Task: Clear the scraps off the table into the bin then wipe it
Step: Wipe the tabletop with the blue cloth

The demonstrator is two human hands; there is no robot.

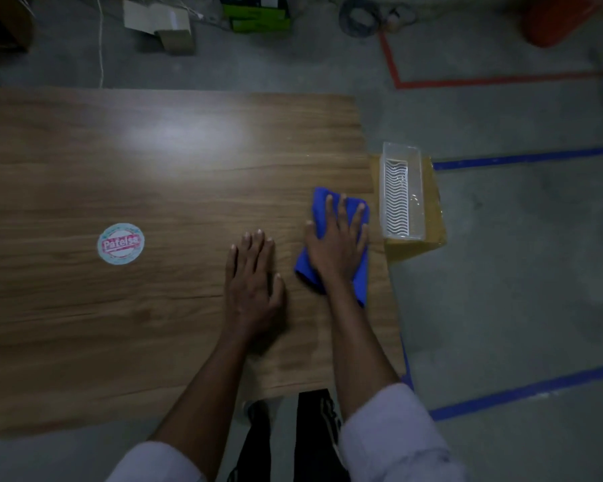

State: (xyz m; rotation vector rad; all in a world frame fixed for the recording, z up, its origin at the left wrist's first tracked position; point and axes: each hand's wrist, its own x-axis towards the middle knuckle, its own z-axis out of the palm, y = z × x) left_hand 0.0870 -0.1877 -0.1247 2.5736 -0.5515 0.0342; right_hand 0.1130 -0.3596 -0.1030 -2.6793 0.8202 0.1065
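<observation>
The wooden table (154, 168) fills most of the view. Its left side is cut off by the frame edge, and a pale glare lies on its far middle. On the grey floor to the table's right run blue tape lines (523, 158), and beyond its far right corner a red one (502, 80). The things on the floor past the table's far edge are dim and partly cropped, among them a green box (258, 15) and a coil of cable (359, 17). Two bare forearms reach over the table's near edge from pale rolled sleeves (394, 436). Just off the table's right edge stands a yellowish box (436, 220), and on it sits the clear plastic bin (402, 193). A wavy white pattern shows on the bin's bottom, and what else it holds cannot be made out. The blue cloth (319, 210) lies on the table near that right edge, its middle hidden under the right hand (338, 245). That hand presses flat on the cloth with its fingers straight and spread. The left hand (253, 283) rests palm down on bare wood just left of the cloth, fingers straight and close together, holding nothing. A round sticker (121, 243) with red lettering sits well to the left on the table, its small print too blurred to read.
</observation>
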